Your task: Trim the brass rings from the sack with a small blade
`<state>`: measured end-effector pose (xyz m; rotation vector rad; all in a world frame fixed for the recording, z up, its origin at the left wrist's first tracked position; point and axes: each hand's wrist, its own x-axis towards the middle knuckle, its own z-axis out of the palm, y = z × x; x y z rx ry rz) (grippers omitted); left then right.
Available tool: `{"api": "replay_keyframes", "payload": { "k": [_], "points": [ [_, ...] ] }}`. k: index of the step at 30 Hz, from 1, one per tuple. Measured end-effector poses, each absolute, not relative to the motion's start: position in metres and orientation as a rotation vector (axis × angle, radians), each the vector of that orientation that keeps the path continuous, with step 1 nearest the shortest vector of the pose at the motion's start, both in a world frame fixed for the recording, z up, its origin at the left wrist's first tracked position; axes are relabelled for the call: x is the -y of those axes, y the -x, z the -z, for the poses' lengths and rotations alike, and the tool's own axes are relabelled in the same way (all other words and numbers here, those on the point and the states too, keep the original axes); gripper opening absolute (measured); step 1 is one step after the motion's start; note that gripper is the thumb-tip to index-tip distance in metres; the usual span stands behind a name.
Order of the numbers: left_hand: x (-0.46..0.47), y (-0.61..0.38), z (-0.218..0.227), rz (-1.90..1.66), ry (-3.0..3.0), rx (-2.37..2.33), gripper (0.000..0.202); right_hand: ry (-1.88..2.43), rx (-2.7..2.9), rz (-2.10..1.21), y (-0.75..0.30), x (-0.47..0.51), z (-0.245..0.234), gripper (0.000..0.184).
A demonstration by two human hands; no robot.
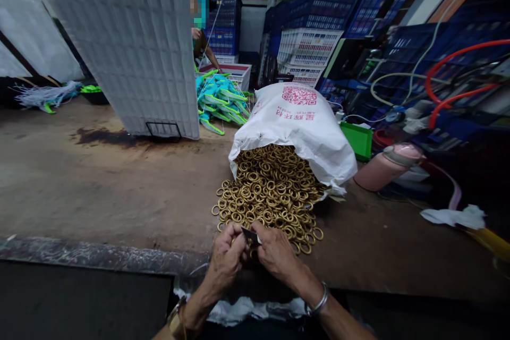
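Note:
A white sack [297, 122] with red print lies on its side on the brown table [99, 186], and a heap of brass-coloured rings [271, 191] spills from its mouth toward me. My left hand [226, 263] and my right hand [275, 252] meet at the near edge of the heap, fingers curled and pinched together. Between them they grip a small dark flat piece [250, 235] just above the rings. I cannot tell whether a ring is held as well. A watch sits on my left wrist and a metal bangle on my right.
A tall white gridded panel [123, 42] stands on the table at the back left. Teal and green items [219, 98] lie behind it, where another person [201, 26] works. A green box [358, 141], a pink flask [388, 164], stacked blue crates [319, 5] and hoses crowd the right.

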<state>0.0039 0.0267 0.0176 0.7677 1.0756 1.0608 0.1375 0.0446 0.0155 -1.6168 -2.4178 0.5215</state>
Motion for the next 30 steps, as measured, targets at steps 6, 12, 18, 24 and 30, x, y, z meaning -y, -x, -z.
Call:
{"api": "replay_keyframes", "payload": {
  "k": [6, 12, 18, 24, 30],
  "points": [
    [-0.018, 0.004, -0.019, -1.01, -0.798, -1.062, 0.031, 1.751, 2.456, -0.349, -0.132, -0.044, -0.022, 0.023],
    [-0.003, 0.022, -0.028, -0.974, -0.652, -0.913, 0.023, 1.978, 2.285, -0.262, -0.155, -0.047, -0.021, 0.025],
    [-0.009, 0.029, -0.021, -1.064, -0.455, -0.906, 0.026, 1.861, 2.236, -0.459, -0.16, -0.011, -0.001, 0.017],
    [-0.01, 0.028, -0.014, -1.058, -0.345, -0.841, 0.022, 1.993, 2.169, -0.505, -0.139, 0.005, 0.018, 0.033],
    [-0.018, 0.037, 0.009, -1.011, -0.158, -0.906, 0.036, 2.009, 2.108, -0.459, -0.139, 0.0, 0.038, 0.038]
  ]
}}
